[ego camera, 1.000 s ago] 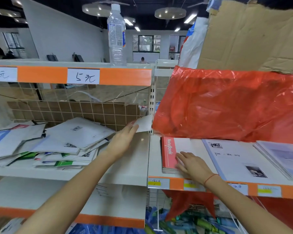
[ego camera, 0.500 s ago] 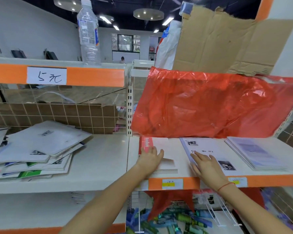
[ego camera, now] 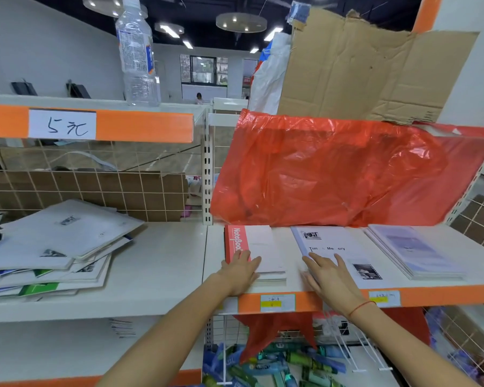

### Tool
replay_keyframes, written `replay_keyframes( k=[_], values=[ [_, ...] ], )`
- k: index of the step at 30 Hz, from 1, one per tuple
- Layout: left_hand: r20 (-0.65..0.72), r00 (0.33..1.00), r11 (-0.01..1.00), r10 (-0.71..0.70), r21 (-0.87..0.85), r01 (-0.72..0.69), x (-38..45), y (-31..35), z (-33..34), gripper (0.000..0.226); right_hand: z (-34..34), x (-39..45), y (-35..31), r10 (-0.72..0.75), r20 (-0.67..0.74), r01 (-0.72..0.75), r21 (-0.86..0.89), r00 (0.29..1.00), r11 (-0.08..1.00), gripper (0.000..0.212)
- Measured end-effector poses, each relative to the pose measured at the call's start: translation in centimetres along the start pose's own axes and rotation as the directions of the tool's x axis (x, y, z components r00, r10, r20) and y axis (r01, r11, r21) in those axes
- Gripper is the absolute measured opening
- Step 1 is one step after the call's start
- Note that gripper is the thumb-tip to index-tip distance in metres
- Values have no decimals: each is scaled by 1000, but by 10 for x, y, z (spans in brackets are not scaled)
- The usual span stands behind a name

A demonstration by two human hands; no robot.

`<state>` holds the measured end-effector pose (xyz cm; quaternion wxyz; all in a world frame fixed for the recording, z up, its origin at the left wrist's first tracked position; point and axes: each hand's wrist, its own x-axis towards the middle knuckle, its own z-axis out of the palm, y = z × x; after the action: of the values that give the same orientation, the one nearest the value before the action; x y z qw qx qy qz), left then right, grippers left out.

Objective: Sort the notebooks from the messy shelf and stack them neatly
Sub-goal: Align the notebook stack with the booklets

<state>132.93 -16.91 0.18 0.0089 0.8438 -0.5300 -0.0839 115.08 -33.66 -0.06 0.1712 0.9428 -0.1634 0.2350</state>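
White shop shelving (ego camera: pixel 162 277) with orange front strips fills the view, and a lit hall with round ceiling lamps lies behind it. Over the right bay a large red plastic sheet (ego camera: pixel 333 174) hangs down to the shelf board, with a torn cardboard panel (ego camera: pixel 355 68) standing above it. On the left bay, a messy heap of notebooks (ego camera: pixel 56 247) lies fanned and tilted, white covers on top and green and blue edges poking out below. On the right bay three piles lie side by side: a pile whose top book has a red spine band (ego camera: pixel 259 250), a white-covered pile (ego camera: pixel 344 252), and a pale lilac pile (ego camera: pixel 414 251) near the right end. A clear plastic bottle (ego camera: pixel 137 51) stands upright on the top left shelf.

Both forearms reach up from below. The left hand (ego camera: pixel 241 270) lies flat on the near left corner of the red-banded pile, fingers straight and together. The right hand (ego camera: pixel 329 272) rests flat on the near left part of the white pile, fingers spread, a red string round the wrist.

The red band reads "Notebook", partly covered by the left hand. The white cover shows "Tim Me ory" with gaps. A paper sign (ego camera: pixel 62 124) on the upper orange strip reads "5元". The small yellow shelf tags are too small to read.
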Motion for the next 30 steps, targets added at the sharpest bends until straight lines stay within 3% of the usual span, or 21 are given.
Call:
replay_keyframes(
  k=[4, 9, 14, 24, 30],
  values=[
    [12, 1000, 1000, 10, -20, -10, -2, -1, -1, 49, 4, 4, -2, -7, -6, 7, 22, 1000, 1000, 43],
    [30, 999, 1000, 19, 0, -19, -1, -1, -3, 51, 11, 4, -4, -60, -43, 61, 27, 997, 998, 70],
    [13, 999, 999, 36, 25, -36, -2, -1, -1, 45, 13, 7, -8, -39, -18, 40, 20, 999, 999, 48],
    [-49, 998, 999, 38, -12, -39, 1, -4, 4, 44, 21, 16, -14, -64, -30, 65, 24, 998, 998, 39],
    [-59, 996, 998, 59, -31, -61, 2, -7, 4, 44, 19, 21, -20, -87, 21, 86, 41, 996, 995, 45]
  ],
)
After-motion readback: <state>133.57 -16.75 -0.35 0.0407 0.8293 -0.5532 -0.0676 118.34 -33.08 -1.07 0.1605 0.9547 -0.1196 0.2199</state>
